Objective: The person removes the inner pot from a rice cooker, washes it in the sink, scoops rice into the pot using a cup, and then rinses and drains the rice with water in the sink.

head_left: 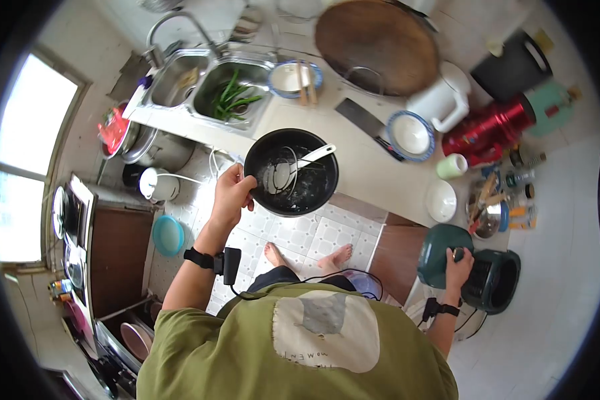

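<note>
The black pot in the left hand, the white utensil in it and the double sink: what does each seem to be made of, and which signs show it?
Black pot: probably metal with a dark coating; smooth, faintly shiny inside. White utensil: likely plastic; plain, opaque white handle. Double sink: metal, likely stainless steel; silvery grey with bright reflections.

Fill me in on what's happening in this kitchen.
The person's left hand grips a black pot by its rim, a white-handled spoon inside it. The right hand holds a dark green part, apparently a lid, beside an open dark green appliance. Green vegetables lie in the sink.
</note>
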Demonstrator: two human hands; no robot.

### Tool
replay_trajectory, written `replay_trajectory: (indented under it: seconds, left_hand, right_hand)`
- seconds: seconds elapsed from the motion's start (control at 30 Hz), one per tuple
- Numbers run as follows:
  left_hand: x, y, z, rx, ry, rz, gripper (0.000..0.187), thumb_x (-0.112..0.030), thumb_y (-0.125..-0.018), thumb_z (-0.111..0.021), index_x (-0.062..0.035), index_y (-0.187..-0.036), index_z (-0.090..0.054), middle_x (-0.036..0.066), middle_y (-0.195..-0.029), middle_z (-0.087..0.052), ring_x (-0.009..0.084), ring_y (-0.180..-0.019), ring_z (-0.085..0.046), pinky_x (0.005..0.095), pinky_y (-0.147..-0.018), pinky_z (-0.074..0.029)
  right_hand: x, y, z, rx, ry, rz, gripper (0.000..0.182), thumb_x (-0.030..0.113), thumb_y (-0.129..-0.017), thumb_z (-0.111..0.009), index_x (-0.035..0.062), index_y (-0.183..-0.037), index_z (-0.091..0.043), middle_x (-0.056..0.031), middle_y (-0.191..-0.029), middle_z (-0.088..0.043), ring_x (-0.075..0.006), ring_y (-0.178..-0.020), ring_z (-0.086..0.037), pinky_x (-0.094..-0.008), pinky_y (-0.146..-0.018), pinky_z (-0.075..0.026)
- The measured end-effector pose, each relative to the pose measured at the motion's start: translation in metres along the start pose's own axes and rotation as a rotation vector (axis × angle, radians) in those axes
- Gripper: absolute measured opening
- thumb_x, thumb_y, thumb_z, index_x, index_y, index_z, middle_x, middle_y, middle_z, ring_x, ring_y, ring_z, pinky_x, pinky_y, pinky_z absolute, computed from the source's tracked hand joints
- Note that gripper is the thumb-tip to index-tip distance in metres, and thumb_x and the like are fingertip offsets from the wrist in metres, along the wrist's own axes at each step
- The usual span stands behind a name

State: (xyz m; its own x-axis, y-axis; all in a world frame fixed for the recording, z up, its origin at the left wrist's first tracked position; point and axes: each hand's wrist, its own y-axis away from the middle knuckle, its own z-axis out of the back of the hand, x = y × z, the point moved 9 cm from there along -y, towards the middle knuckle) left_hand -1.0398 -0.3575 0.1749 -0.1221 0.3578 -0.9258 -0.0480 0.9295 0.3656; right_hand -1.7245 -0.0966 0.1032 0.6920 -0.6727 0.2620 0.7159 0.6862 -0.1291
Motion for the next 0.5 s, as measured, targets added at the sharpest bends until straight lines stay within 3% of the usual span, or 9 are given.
replay_trajectory:
  seconds: [0.07,0.13,0.17,0.2,0.27,0.3,0.4,0.47,0.5]
  left_hand:
    - [0.005,-0.002,0.064,-0.066,0.036,-0.01,0.025,0.002,-0.085,-0.064,-0.011,-0.076,-0.044,-0.001,-0.061,-0.049,0.0081,-0.041,-0.041,0.028,-0.036,-0.043]
    - [0.008,-0.001,0.124,-0.141,0.077,-0.025,0.024,0.002,-0.085,-0.064,-0.0106,-0.076,-0.045,-0.001,-0.062,-0.05,0.0084,-0.041,-0.042,0.0281,-0.036,-0.043]
    - [0.009,0.001,0.154,-0.188,0.09,-0.021,0.023,0.002,-0.085,-0.063,-0.0103,-0.077,-0.046,0.0,-0.062,-0.051,0.0088,-0.042,-0.043,0.0282,-0.036,-0.044]
    - [0.011,0.004,0.182,-0.233,0.099,-0.017,0.022,0.002,-0.085,-0.063,-0.01,-0.078,-0.047,0.001,-0.063,-0.052,0.0092,-0.042,-0.044,0.0284,-0.036,-0.044]
    - [0.013,0.004,0.232,-0.29,0.121,-0.032,0.02,0.002,-0.084,-0.063,-0.0095,-0.08,-0.048,0.002,-0.063,-0.053,0.0101,-0.043,-0.045,0.0286,-0.036,-0.045]
    - [0.014,0.002,0.256,-0.325,0.135,-0.05,0.019,0.001,-0.084,-0.064,-0.0092,-0.079,-0.048,0.002,-0.063,-0.053,0.0106,-0.042,-0.046,0.0287,-0.036,-0.045]
    - [0.011,-0.011,0.311,-0.39,0.172,-0.083,0.019,0.0,-0.084,-0.064,-0.0087,-0.079,-0.048,0.002,-0.062,-0.053,0.0117,-0.042,-0.048,0.0286,-0.036,-0.045]
    - [-0.002,-0.022,0.341,-0.46,0.127,-0.121,0.02,-0.001,-0.085,-0.064,-0.009,-0.078,-0.047,0.002,-0.062,-0.053,0.0119,-0.042,-0.049,0.0286,-0.036,-0.044]
    - [-0.008,-0.031,0.354,-0.47,0.126,-0.139,0.021,-0.001,-0.085,-0.063,-0.0094,-0.077,-0.047,0.002,-0.062,-0.053,0.0116,-0.042,-0.049,0.0286,-0.036,-0.044]
  right_hand:
    - [0.001,0.002,0.004,-0.046,0.099,0.016,0.076,0.052,-0.086,-0.083,0.0027,-0.139,-0.059,-0.0226,-0.134,-0.062,-0.0433,-0.127,-0.058,-0.0507,-0.106,-0.049]
    - [0.015,0.003,0.021,-0.121,0.213,-0.089,0.074,0.053,-0.086,-0.081,0.0007,-0.136,-0.063,-0.0226,-0.132,-0.064,-0.0428,-0.126,-0.06,-0.0506,-0.106,-0.05]
    - [0.039,0.002,0.029,-0.213,0.24,-0.019,0.059,0.045,-0.094,-0.077,-0.0012,-0.13,-0.066,-0.0227,-0.125,-0.069,-0.0401,-0.119,-0.066,-0.0472,-0.102,-0.054]
    - [0.058,-0.004,0.022,-0.214,0.238,0.012,0.059,0.045,-0.094,-0.077,-0.0012,-0.13,-0.066,-0.0227,-0.125,-0.069,-0.0401,-0.119,-0.066,-0.0472,-0.102,-0.054]
    - [0.103,-0.017,-0.006,-0.177,-0.374,0.104,0.044,0.033,-0.104,-0.067,-0.0013,-0.132,-0.065,-0.0186,-0.119,-0.073,-0.0306,-0.111,-0.071,-0.0405,-0.097,-0.056]
    - [0.158,-0.015,-0.017,-0.156,-0.364,0.205,0.034,0.024,-0.108,-0.062,-0.0022,-0.128,-0.067,-0.0149,-0.118,-0.074,-0.0235,-0.107,-0.072,-0.0353,-0.094,-0.056]
    - [0.328,-0.001,-0.091,0.148,-0.636,0.386,0.025,0.019,-0.106,-0.065,0.0026,-0.125,-0.069,-0.0076,-0.11,-0.073,-0.0187,-0.098,-0.071,-0.0316,-0.091,-0.056]
    - [0.508,0.077,-0.06,0.278,-0.649,0.593,0.017,0.017,-0.103,-0.067,0.0051,-0.114,-0.073,-0.0099,-0.103,-0.076,-0.0199,-0.092,-0.073,-0.0349,-0.079,-0.057]
    - [0.581,0.112,-0.048,0.278,-0.563,0.782,0.014,0.017,-0.102,-0.067,0.0068,-0.107,-0.075,-0.0096,-0.101,-0.076,-0.0226,-0.088,-0.074,-0.0377,-0.08,-0.055]
